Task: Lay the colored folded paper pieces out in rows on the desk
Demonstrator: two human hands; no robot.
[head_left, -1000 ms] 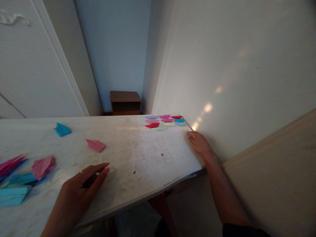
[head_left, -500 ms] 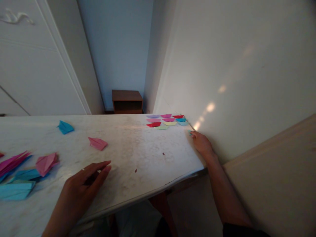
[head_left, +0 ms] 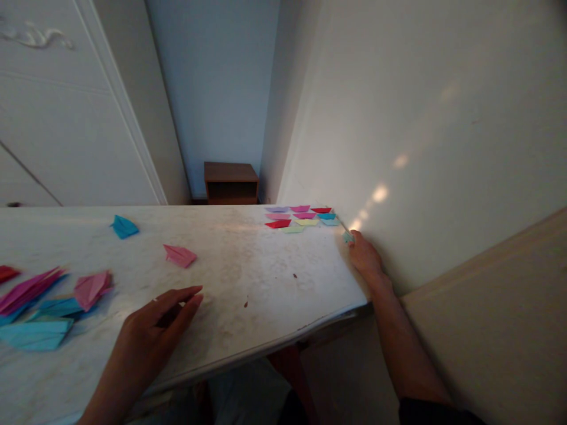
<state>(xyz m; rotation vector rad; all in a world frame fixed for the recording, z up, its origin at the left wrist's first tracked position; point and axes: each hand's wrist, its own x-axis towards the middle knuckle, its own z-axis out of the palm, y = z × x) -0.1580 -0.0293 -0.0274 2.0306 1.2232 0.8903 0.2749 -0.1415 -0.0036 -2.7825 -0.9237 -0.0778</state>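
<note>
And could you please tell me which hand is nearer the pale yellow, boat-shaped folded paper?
Right. The right hand is right of the pale yellow paper; the left hand is farther, left of it and nearer the camera.

On my remote feed, the tabletop (head_left: 319, 265) was white, mottled with brownish stains. Toward its far right corner I saw paper boats (head_left: 304, 216) in lilac, pink, magenta, red, blue, yellow, pale blue and pale green, and at the right edge a pale aqua folded paper (head_left: 347, 238). Well away from the right edge, I made out a vivid blue folded paper (head_left: 124, 227), a pink folded paper (head_left: 180, 255) and a paper heap (head_left: 57, 307) of magenta, blue, turquoise and pink.
</note>
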